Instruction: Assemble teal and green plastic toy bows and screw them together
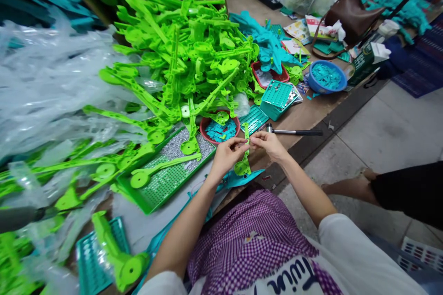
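Close to the table's front edge, my left hand (228, 156) and my right hand (269, 144) meet over a long bright green plastic part (243, 167). Its narrow arm points away from me, and its wider round end lies nearest my body. Fingers of both hands are pinched at the middle of the part; any small piece between the fingertips is too small to make out. Just beyond my left hand stands a red bowl (203, 132) of small turquoise pieces. Left of it, a green tray (162, 199) holds many small metal pieces, with green parts lying across it.
A large heap of green parts (187, 50) rises beyond the tray, beside clear plastic bags (58, 87). A hammer (294, 132) lies right of my hands. Farther right are a turquoise box (277, 97) and a blue bowl (314, 84). Another person's leg (349, 188) shows at right.
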`<state>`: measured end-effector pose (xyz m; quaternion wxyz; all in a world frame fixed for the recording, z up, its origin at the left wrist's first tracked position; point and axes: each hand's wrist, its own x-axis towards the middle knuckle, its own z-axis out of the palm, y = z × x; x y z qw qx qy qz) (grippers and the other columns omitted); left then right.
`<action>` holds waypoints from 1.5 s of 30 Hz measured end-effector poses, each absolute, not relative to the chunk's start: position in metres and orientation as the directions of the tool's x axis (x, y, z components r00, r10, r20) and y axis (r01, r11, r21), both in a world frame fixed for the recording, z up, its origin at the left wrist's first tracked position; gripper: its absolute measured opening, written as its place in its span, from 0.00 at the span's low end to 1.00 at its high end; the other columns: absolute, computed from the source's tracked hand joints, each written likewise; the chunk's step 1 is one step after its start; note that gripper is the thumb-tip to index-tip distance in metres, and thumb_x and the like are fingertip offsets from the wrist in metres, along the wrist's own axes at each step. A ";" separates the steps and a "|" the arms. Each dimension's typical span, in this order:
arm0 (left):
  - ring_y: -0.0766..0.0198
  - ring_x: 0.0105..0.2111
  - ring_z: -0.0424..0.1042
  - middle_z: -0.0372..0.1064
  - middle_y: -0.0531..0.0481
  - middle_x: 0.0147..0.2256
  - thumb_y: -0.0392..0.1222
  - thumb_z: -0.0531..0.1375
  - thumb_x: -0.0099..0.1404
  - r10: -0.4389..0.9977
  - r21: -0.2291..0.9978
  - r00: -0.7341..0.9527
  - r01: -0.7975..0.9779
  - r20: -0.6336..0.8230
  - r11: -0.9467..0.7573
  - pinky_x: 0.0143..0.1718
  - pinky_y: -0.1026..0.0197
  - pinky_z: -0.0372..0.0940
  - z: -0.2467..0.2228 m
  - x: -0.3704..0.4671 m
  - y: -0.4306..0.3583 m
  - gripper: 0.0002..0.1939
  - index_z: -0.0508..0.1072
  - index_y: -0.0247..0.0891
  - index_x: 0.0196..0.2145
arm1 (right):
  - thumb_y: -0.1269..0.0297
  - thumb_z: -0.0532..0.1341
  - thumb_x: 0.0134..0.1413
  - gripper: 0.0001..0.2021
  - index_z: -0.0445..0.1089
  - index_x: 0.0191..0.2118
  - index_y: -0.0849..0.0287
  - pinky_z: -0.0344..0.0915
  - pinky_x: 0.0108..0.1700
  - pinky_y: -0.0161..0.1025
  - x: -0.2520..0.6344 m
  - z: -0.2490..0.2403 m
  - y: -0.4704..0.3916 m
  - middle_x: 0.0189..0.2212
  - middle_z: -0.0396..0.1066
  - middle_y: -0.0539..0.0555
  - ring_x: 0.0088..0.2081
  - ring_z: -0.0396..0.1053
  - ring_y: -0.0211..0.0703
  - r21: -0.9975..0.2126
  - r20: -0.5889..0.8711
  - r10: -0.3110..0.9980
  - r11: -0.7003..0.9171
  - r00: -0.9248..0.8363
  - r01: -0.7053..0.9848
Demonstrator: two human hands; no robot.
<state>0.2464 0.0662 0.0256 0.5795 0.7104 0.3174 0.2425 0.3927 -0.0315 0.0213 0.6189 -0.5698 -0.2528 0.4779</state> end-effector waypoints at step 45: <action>0.69 0.17 0.63 0.65 0.55 0.16 0.43 0.63 0.42 0.704 0.892 0.558 0.182 -0.440 0.413 0.19 0.65 0.59 0.020 0.264 0.061 0.10 0.65 0.39 0.18 | 0.52 0.59 0.57 0.13 0.73 0.37 0.56 0.72 0.42 0.41 0.336 -0.006 -0.033 0.36 0.79 0.55 0.36 0.75 0.45 -0.980 0.049 0.662 -0.113 0.748 0.164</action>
